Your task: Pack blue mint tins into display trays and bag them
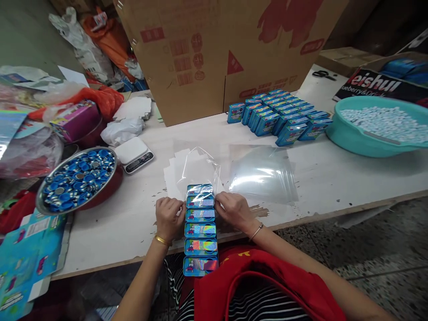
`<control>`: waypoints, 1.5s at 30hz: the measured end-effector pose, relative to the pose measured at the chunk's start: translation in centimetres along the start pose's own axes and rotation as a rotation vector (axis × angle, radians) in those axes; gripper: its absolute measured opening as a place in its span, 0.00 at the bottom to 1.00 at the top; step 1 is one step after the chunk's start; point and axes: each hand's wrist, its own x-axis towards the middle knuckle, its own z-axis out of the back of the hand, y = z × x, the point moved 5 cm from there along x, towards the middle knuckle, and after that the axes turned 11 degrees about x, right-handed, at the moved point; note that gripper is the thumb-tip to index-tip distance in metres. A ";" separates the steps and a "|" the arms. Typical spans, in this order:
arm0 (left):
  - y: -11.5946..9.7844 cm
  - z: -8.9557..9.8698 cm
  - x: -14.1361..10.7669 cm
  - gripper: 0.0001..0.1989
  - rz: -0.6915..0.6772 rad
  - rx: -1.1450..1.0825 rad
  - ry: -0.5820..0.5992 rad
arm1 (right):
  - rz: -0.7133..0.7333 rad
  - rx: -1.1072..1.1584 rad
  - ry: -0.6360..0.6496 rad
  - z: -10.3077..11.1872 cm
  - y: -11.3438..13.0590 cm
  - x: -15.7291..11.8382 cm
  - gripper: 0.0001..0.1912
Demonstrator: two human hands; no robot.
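A column of several flat blue tins [200,230], each with a shiny holographic strip, runs from the table past its front edge towards my lap. Over the far end of the column lies a clear plastic bag [198,167]; the farthest tins appear to be under or inside it. My left hand [169,217] is closed at the left side of the tins, its fingertips pinching the bag's edge. On the opposite side my right hand [234,210] pinches the edge in the same way. The exact grip of both hands is partly hidden by the fingers.
Flat clear bags [262,174] lie right of the hands. Behind them stand rows of blue boxes [279,113] and a large carton [227,58]. A teal basin [363,140] holds small white pieces. On the left are a bowl [115,176] of blue caps and a white scale [133,154].
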 end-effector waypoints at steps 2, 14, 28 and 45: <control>0.3 -0.8 -0.3 0.08 0.063 0.018 0.067 | -0.162 -0.009 0.017 -0.8 -0.9 -0.3 0.07; 0.9 -2.6 0.0 0.13 0.041 0.034 0.121 | -0.166 -0.057 0.163 -2.5 -0.9 -0.8 0.08; 0.0 -1.2 -3.9 0.09 0.121 -0.070 0.122 | 0.112 0.107 0.065 -1.8 1.5 -3.4 0.11; -3.4 2.9 -10.7 0.11 -0.079 -0.177 0.218 | 0.261 0.215 0.136 0.0 3.1 -8.4 0.11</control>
